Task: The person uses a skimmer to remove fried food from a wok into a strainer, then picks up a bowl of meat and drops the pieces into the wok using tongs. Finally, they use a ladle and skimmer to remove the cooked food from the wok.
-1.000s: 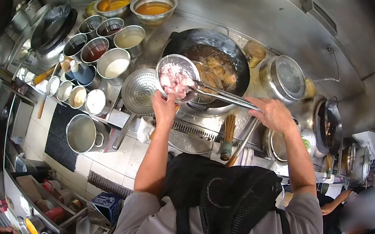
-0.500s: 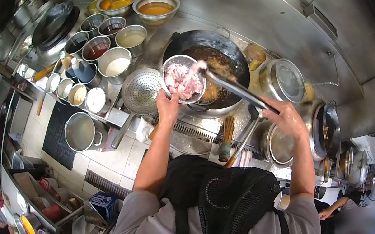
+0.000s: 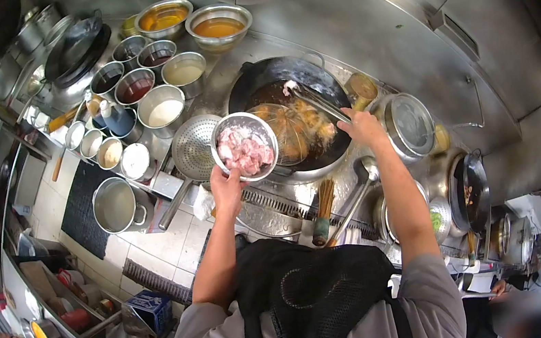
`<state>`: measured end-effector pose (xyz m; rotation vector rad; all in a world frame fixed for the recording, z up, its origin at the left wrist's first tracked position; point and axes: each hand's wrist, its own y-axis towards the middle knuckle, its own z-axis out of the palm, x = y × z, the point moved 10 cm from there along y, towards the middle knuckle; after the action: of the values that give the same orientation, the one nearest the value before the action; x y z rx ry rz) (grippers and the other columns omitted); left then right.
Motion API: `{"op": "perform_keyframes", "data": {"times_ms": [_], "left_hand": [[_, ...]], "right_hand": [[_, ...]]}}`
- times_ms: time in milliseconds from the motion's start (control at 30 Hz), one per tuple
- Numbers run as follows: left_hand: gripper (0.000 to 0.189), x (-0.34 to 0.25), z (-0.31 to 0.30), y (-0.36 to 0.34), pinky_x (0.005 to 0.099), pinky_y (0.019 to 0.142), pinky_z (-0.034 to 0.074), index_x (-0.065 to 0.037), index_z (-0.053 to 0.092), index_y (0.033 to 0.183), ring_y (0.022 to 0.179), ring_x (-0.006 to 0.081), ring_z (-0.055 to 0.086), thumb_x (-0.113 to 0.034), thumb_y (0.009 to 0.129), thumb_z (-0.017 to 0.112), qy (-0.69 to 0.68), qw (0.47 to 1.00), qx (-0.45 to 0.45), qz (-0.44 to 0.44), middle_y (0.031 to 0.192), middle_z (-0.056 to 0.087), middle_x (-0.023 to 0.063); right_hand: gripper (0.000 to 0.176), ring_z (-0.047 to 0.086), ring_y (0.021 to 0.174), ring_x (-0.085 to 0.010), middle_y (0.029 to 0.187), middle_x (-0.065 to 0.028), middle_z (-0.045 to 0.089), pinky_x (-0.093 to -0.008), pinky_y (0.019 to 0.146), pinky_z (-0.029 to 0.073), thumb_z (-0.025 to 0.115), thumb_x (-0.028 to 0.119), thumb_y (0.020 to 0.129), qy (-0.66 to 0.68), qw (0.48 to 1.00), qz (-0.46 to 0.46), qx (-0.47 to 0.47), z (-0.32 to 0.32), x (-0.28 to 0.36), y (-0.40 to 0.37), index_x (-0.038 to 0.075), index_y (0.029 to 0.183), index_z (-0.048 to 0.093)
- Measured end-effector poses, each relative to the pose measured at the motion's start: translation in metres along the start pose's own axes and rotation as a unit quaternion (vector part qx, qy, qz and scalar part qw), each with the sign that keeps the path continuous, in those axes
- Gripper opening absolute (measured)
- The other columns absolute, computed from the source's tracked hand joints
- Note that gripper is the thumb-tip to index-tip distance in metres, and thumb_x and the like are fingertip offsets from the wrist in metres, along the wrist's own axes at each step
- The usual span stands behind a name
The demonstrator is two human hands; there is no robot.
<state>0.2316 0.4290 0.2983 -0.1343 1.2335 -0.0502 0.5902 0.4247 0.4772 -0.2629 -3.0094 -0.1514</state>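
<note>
My left hand (image 3: 226, 187) grips the near edge of a metal bowl (image 3: 255, 121) heaped with pink raw meat pieces (image 3: 244, 150). The bowl is held over the near-left rim of a large black wok (image 3: 311, 63). Metal tongs (image 3: 318, 103) are in my right hand (image 3: 366, 129), reaching across the wok from the right. A pale piece of meat (image 3: 289, 87) is at their tips, low over the dark oil. Browned pieces (image 3: 313, 125) bubble in the oil, beside a round wire skimmer (image 3: 275, 116) partly hidden behind the bowl.
A perforated strainer (image 3: 192, 142) lies left of the bowl. Several sauce pots (image 3: 162, 107) and two bowls of amber liquid (image 3: 219, 27) stand at the back left. A bamboo brush (image 3: 323, 211) and a ladle (image 3: 367, 168) lie near my body. Another person (image 3: 488, 318) is at the lower right.
The tongs have moved from the meat bowl to over the wok, carrying a piece of meat down to the oil. The bowl has shifted left and toward me.
</note>
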Motion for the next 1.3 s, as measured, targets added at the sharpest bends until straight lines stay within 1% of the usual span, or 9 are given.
{"op": "perform_keyframes", "data": {"times_ms": [100, 300, 367, 567, 633, 767, 1000, 1100, 1300], "left_hand": [[0.022, 0.003, -0.021, -0.004, 0.0283, 0.061, 0.061, 0.003, 0.055, 0.114, 0.079, 0.0175, 0.067, -0.004, 0.093, 0.056, 0.014, 0.999, -0.03, 0.004, 0.102, 0.064, 0.0115], [0.024, -0.016, -0.03, -0.005, 0.0291, 0.063, 0.062, 0.004, 0.054, 0.116, 0.08, 0.0181, 0.068, -0.003, 0.092, 0.054, -0.001, 0.999, -0.033, 0.034, 0.101, 0.065, 0.0118], [0.024, -0.019, -0.027, -0.001, 0.0293, 0.063, 0.062, 0.003, 0.054, 0.116, 0.081, 0.0179, 0.068, -0.003, 0.092, 0.055, -0.005, 0.999, -0.034, 0.036, 0.102, 0.065, 0.0117], [0.021, -0.002, -0.033, 0.028, 0.0308, 0.061, 0.06, 0.004, 0.055, 0.11, 0.079, 0.0169, 0.067, -0.003, 0.091, 0.057, 0.078, 0.991, -0.072, 0.077, 0.101, 0.063, 0.0101], [0.022, -0.018, -0.029, 0.024, 0.0333, 0.055, 0.058, 0.006, 0.051, 0.089, 0.076, 0.0212, 0.057, -0.011, 0.087, 0.066, 0.109, 0.985, -0.092, 0.093, 0.095, 0.048, 0.0117], [0.022, -0.017, -0.022, 0.022, 0.0357, 0.057, 0.056, 0.004, 0.051, 0.085, 0.079, 0.0225, 0.054, -0.011, 0.085, 0.067, 0.128, 0.983, -0.064, 0.114, 0.094, 0.048, 0.0127], [0.022, -0.006, -0.027, 0.024, 0.0365, 0.057, 0.056, 0.006, 0.053, 0.088, 0.074, 0.0226, 0.055, -0.011, 0.084, 0.067, 0.113, 0.99, -0.058, 0.057, 0.096, 0.049, 0.0129], [0.016, -0.013, -0.017, 0.023, 0.0304, 0.059, 0.059, 0.003, 0.057, 0.102, 0.074, 0.0147, 0.063, -0.008, 0.091, 0.057, 0.124, 0.99, -0.039, 0.055, 0.093, 0.062, 0.0096], [0.015, -0.001, -0.01, 0.038, 0.0299, 0.059, 0.058, 0.003, 0.056, 0.102, 0.072, 0.0153, 0.064, -0.006, 0.091, 0.057, 0.127, 0.988, -0.02, 0.084, 0.091, 0.061, 0.0092]], "right_hand": [[0.057, 0.063, 0.112, -0.0387, 0.118, -0.0219, 0.068, -0.0477, 0.097, 0.049, 0.066, 0.041, 0.09, -0.05, 0.997, 0.036, 0.038, 0.012, -0.005, 0.011, 0.016, 0.14, 0.054], [0.062, 0.065, 0.106, -0.0426, 0.111, -0.026, 0.068, -0.0502, 0.093, 0.051, 0.065, 0.046, 0.09, -0.03, 0.999, 0.032, -0.021, 0.002, -0.026, 0.02, 0.015, 0.143, 0.052], [0.061, 0.064, 0.111, -0.0406, 0.118, -0.0215, 0.068, -0.0476, 0.096, 0.05, 0.067, 0.042, 0.089, -0.025, 0.998, 0.054, -0.013, -0.022, -0.011, 0.003, 0.014, 0.141, 0.053], [0.058, 0.062, 0.115, -0.0394, 0.125, -0.0246, 0.064, -0.0434, 0.099, 0.049, 0.071, 0.035, 0.089, 0.193, 0.972, -0.131, -0.002, -0.061, 0.065, -0.059, 0.004, 0.135, 0.058], [0.058, 0.062, 0.116, -0.0384, 0.126, -0.0247, 0.063, -0.0425, 0.099, 0.048, 0.071, 0.035, 0.089, 0.181, 0.969, -0.165, 0.045, -0.051, 0.082, -0.076, 0.002, 0.135, 0.057], [0.056, 0.062, 0.118, -0.037, 0.13, -0.0229, 0.061, -0.0416, 0.1, 0.048, 0.07, 0.032, 0.089, 0.152, 0.957, -0.213, 0.126, -0.017, 0.111, -0.088, 0.001, 0.134, 0.058], [0.041, 0.066, 0.108, -0.0377, 0.12, -0.0172, 0.068, -0.0422, 0.093, 0.052, 0.067, 0.022, 0.091, 0.125, 0.975, -0.168, 0.071, -0.042, 0.079, -0.109, 0.008, 0.13, 0.063], [0.041, 0.066, 0.106, -0.0376, 0.119, -0.0177, 0.068, -0.042, 0.091, 0.052, 0.069, 0.02, 0.09, 0.114, 0.984, -0.113, 0.078, -0.06, 0.073, -0.119, 0.008, 0.129, 0.064], [0.04, 0.068, 0.101, -0.0381, 0.115, -0.0198, 0.069, -0.0426, 0.087, 0.053, 0.068, 0.021, 0.091, 0.1, 0.983, -0.143, 0.057, -0.066, 0.079, -0.129, 0.007, 0.128, 0.065]]}}
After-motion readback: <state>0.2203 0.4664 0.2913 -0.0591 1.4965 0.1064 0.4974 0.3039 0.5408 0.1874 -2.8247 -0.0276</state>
